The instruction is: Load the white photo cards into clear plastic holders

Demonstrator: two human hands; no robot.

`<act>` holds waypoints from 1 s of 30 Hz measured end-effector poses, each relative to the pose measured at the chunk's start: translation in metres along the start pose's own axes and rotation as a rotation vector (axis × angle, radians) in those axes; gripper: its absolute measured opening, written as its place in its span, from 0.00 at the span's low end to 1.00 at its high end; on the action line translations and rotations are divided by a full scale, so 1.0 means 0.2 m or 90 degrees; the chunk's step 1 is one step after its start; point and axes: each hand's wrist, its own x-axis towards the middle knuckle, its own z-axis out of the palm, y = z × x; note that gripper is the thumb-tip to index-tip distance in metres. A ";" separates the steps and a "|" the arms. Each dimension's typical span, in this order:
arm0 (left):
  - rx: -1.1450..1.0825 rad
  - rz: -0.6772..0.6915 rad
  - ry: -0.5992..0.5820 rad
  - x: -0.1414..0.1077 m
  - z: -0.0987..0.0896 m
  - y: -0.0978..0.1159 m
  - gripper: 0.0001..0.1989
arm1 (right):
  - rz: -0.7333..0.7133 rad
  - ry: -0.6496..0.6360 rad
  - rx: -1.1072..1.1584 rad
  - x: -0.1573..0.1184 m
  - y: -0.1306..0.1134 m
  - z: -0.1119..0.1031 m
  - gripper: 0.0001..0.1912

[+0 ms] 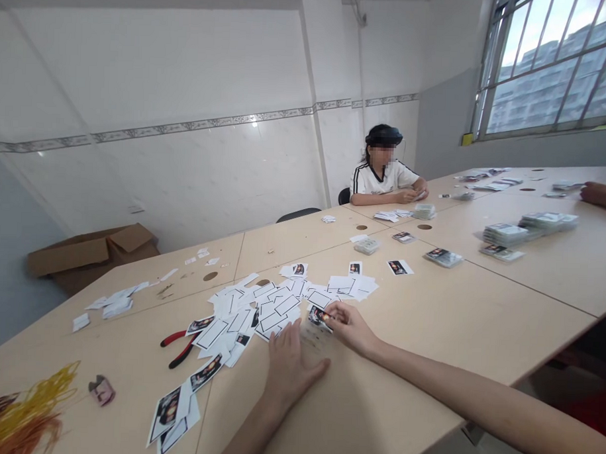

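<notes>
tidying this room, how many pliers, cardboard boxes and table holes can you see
pliers: 1
cardboard box: 1
table holes: 5
total: 7

**Flattened cardboard box (pixel 90 254) on the floor, left of the frame**
Pliers (pixel 174 336) lie on the table, lower left; a barred window (pixel 550 67) sits upper right.
</notes>
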 end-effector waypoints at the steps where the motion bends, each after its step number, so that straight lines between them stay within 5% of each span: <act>1: 0.003 -0.003 -0.002 0.00 0.00 0.00 0.37 | 0.012 0.009 0.025 0.00 0.01 0.00 0.12; 9: -0.067 -0.018 -0.012 0.01 -0.01 -0.01 0.31 | 0.135 -0.025 0.235 0.00 -0.01 0.00 0.17; 20: -0.300 -0.012 0.019 0.00 -0.06 0.05 0.29 | 0.117 -0.100 0.272 -0.02 -0.07 -0.01 0.15; 25: -0.265 0.072 0.010 0.00 -0.07 0.04 0.28 | 0.139 -0.151 0.275 -0.03 -0.06 0.00 0.16; 30: -0.233 0.166 0.086 0.00 -0.04 0.02 0.28 | 0.086 -0.081 0.275 -0.02 -0.08 -0.02 0.15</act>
